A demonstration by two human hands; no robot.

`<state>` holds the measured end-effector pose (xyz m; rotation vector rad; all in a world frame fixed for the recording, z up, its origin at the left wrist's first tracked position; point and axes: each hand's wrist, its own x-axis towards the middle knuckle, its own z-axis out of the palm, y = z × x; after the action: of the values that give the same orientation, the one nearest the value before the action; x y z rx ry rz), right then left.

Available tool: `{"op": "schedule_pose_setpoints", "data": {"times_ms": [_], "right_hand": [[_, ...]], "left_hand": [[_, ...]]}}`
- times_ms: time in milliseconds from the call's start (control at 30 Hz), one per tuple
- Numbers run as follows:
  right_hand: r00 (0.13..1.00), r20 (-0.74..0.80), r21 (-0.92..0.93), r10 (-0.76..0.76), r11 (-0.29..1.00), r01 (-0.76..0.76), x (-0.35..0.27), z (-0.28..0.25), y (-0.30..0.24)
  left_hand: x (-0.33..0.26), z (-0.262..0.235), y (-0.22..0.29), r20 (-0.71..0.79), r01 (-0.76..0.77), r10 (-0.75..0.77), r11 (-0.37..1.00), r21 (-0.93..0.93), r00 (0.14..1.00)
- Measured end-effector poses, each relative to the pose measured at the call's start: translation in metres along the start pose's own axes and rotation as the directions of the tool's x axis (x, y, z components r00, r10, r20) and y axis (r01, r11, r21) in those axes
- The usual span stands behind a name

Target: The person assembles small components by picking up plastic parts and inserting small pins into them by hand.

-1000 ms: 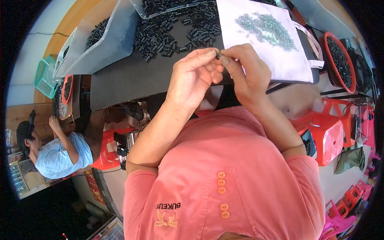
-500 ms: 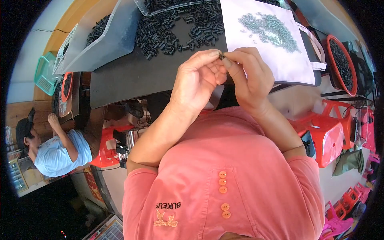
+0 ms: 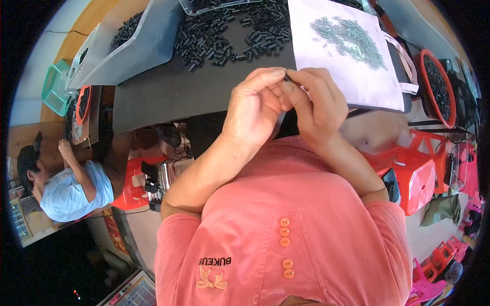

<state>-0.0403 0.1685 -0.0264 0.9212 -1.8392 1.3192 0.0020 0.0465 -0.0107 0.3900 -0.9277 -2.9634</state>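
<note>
I held a small dark part (image 3: 287, 78) pinched between my left hand (image 3: 256, 106) and right hand (image 3: 322, 101), about equally near both, its long axis too hidden to tell, with loose black pieces (image 3: 206, 51) on the counter (image 3: 153, 94) beyond my left.

1. Between the fingertips of my left hand (image 3: 252, 109) and my right hand (image 3: 320, 102) sits a tiny part (image 3: 288, 79).
2. Beyond my hands, a heap of tubes (image 3: 209, 43) lies on the table (image 3: 163, 94).
3. Left of the heap stands a bin (image 3: 147, 57) with pieces (image 3: 125, 33) inside.
4. Right of the heap lies a tote bag (image 3: 352, 86), loose bits (image 3: 349, 41) spread on it.
5. Farther right, a basin (image 3: 449, 123) holds more pieces.
6. A plastic stool (image 3: 421, 186) stands at my right; a co-worker (image 3: 76, 196) is at my far left.
</note>
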Motion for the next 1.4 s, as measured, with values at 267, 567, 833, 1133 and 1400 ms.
{"op": "schedule_pose_setpoints", "data": {"times_ms": [267,567,833,1133,1400], "right_hand": [[0.887,0.461,0.258,0.023,0.953,-0.159,0.037,-0.033,0.009],[0.878,0.474,0.206,-0.068,0.978,-0.035,0.043,-0.029,-0.001],[0.826,0.564,0.284,-0.016,0.943,-0.176,0.045,-0.019,-0.002],[0.809,0.581,0.147,-0.085,0.989,-0.002,0.075,-0.003,0.018],[0.691,0.687,-0.107,-0.227,0.908,0.405,0.128,0.054,0.099]], "left_hand": [[-0.010,-0.008,0.024,0.098,0.078,-0.111,0.953,0.293,0.989],[-0.005,-0.015,0.040,0.206,0.026,-0.114,0.922,0.387,0.972],[-0.005,-0.027,0.050,0.284,-0.082,-0.089,0.838,0.539,0.955],[-0.006,-0.036,0.054,0.169,-0.166,0.081,0.790,0.590,0.982],[0.000,-0.040,0.051,0.204,-0.245,0.147,0.726,0.642,0.968]]}}
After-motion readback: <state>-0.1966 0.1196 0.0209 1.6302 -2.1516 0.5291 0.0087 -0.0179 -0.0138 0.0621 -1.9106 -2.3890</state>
